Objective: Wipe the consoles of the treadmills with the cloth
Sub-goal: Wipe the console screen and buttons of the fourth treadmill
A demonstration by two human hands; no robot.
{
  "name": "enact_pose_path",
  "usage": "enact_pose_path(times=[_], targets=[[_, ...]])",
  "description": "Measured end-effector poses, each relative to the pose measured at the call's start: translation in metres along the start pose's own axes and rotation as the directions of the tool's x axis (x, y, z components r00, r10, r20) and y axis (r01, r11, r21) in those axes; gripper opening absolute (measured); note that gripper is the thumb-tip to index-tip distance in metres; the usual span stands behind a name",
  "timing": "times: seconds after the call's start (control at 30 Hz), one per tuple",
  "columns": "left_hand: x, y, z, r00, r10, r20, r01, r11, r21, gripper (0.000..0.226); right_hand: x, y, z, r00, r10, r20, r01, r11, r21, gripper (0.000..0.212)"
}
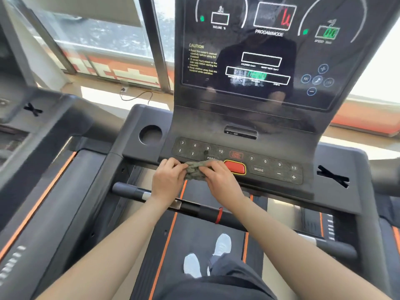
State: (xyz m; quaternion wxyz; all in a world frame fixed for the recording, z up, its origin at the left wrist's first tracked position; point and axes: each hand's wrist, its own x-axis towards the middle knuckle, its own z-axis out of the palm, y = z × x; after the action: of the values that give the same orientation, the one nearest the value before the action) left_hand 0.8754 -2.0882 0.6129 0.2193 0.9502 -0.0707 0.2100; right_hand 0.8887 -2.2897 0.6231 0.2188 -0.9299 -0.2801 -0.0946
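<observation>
A small grey-green cloth [195, 169] is bunched up at the front edge of the treadmill console's button panel [270, 167], just left of the red stop button [234, 167]. My left hand [167, 180] grips the cloth's left side and my right hand [218, 180] grips its right side, fingers pinched into the fabric. The tall dark display screen [259, 61] rises behind the panel, lit with green and red digits and dusty in places.
A round cup holder [150, 134] sits left of the panel. A black handlebar [179, 204] crosses under my wrists. A second treadmill [43, 148] stands to the left. My white shoes [207, 256] are on the belt. Windows lie beyond.
</observation>
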Motion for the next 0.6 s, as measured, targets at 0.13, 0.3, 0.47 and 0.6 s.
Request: enact_pose_path(times=[0.13,0.3,0.47,0.6], targets=[[-0.001,-0.032,-0.016,0.995,-0.101,0.023,0.100,0.994,0.043,0.013,0.027,-0.019,0.012,0.993,-0.094,0.071,0.096,0.995,-0.023,0.041],[0.000,-0.055,-0.036,0.956,-0.288,0.045,0.284,0.955,0.082,0.012,0.057,-0.047,0.029,0.981,-0.126,0.146,0.125,0.992,0.010,0.039],[-0.014,-0.058,-0.068,0.886,-0.461,0.047,0.458,0.886,0.067,0.011,0.072,-0.078,0.032,0.987,-0.062,0.147,0.021,0.964,0.264,0.015],[-0.046,-0.052,-0.104,0.787,-0.610,0.093,0.616,0.769,-0.172,0.022,0.068,-0.096,0.022,0.980,0.074,0.185,-0.158,0.857,0.490,0.017]])
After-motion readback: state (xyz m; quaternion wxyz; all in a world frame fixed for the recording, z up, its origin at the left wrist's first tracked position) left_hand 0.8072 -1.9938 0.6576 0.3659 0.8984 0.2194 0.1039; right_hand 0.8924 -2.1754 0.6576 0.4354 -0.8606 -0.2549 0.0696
